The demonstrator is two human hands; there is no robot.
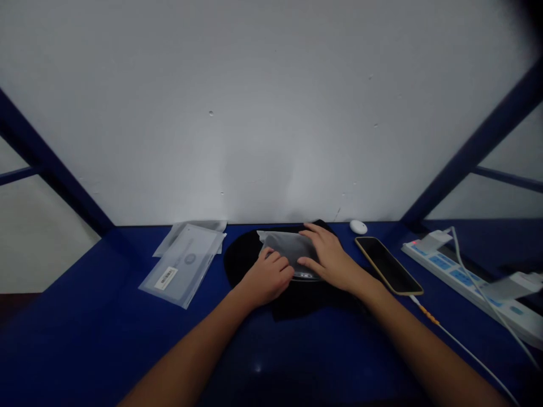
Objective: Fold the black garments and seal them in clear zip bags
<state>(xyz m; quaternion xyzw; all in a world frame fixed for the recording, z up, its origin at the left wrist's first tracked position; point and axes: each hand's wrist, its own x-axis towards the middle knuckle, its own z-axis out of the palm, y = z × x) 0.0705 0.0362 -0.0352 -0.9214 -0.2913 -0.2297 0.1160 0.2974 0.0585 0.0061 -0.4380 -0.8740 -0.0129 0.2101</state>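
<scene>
A black cloth item (241, 257) lies on the blue table (85, 316) near the wall. On top of it rests a translucent plastic bag (288, 246). My left hand (269, 277) has its fingers curled at the bag's left edge, gripping it. My right hand (328, 257) lies flat on the bag's right side with fingers stretched out, pressing it down.
A stack of flat plastic bags with a label (184, 263) lies to the left. A phone (388, 264) on a cable, a small white round object (358, 226) and a white power strip (462, 277) are to the right. Blue frame bars rise on both sides.
</scene>
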